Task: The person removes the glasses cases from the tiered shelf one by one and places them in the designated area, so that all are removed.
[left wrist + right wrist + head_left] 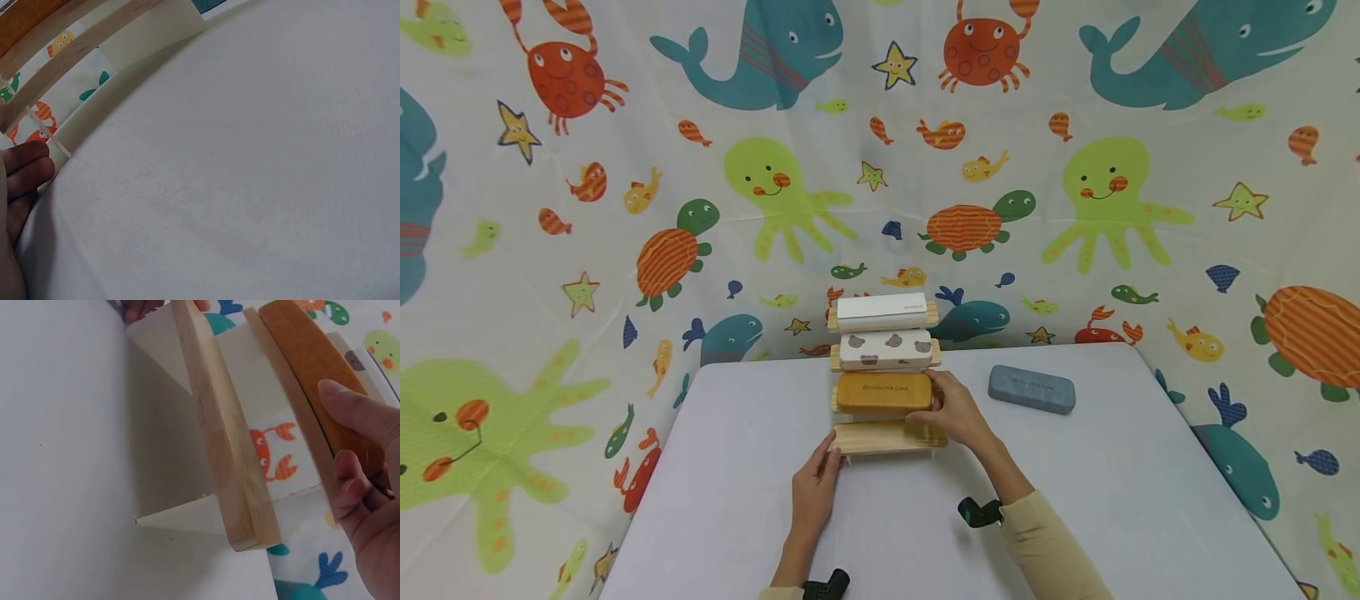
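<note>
A stepped wooden rack (880, 437) with pale side supports stands mid-table. On its third tier from the top lies a mustard-brown glasses case (880, 392), long side facing front. My right hand (953, 408) grips the case's right end; in the right wrist view its thumb (350, 406) presses the case's face and the other fingers bend round the end and the shelf edge. My left hand (817, 479) holds the left end of the bare lowest shelf (219, 437). Curled fingers (28, 165) show beside the support in the left wrist view.
Higher on the rack lie a white case with bear prints (886, 350) and a plain white case (882, 311). A blue-grey glasses case (1032, 389) rests on the white table (715, 500) to the right. A sea-animal curtain (880, 183) hangs behind.
</note>
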The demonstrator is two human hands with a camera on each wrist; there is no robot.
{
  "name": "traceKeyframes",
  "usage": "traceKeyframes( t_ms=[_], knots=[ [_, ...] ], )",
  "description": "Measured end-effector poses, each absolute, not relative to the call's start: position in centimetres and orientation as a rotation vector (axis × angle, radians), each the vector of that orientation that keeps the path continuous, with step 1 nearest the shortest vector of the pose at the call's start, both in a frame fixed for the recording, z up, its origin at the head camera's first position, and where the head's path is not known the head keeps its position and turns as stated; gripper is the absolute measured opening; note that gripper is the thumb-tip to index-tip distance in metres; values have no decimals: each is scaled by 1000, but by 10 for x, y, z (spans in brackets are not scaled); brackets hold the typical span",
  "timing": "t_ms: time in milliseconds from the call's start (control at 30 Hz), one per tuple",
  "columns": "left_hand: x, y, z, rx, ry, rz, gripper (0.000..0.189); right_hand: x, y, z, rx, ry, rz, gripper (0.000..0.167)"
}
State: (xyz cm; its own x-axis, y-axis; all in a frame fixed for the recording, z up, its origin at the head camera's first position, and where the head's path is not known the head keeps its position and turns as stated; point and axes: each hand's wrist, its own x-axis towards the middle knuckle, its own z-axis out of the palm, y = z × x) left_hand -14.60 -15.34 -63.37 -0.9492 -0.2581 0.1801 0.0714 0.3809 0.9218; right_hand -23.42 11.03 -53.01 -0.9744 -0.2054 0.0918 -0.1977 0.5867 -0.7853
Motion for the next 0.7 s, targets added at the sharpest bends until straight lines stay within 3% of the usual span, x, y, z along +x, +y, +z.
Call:
traceKeyframes(
  t_ms=[700],
  knots=[
    [-145,-155,-634,142,-2346,-1604,40,-226,109,-531,-406,2803,-1453,87]
  ],
)
